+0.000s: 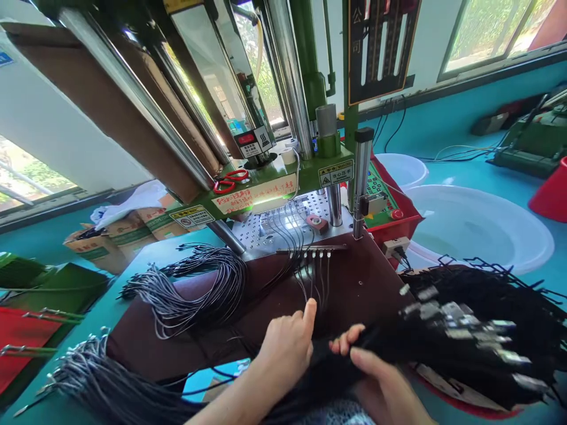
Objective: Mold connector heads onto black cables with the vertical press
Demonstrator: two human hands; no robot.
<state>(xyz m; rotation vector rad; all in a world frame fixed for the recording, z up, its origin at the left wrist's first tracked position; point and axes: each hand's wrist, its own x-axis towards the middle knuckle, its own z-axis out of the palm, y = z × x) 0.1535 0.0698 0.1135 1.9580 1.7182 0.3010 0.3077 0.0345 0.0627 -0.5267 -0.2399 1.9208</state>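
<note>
My right hand (381, 372) is closed around a thick bundle of black cables (398, 348). The bundle's metal-tipped ends fan out to the right, smeared by motion. Beside it on the left, my left hand (287, 339) has curled fingers, with one digit pointing up; the black bundle runs past it, and what its fingers grip is hidden. Just beyond the left hand, several thin cables (313, 277) with metal ends hang at a slotted metal bar (339, 248) on the brown work board (354, 289).
A green press (274, 192) stands ahead, with red-handled scissors (230, 181) on its crossbar. Coiled cables (208, 289) lie on the board's left, and another cable bundle (101, 372) at lower left. A white tub (478, 224) and a red control box (390, 203) stand at right.
</note>
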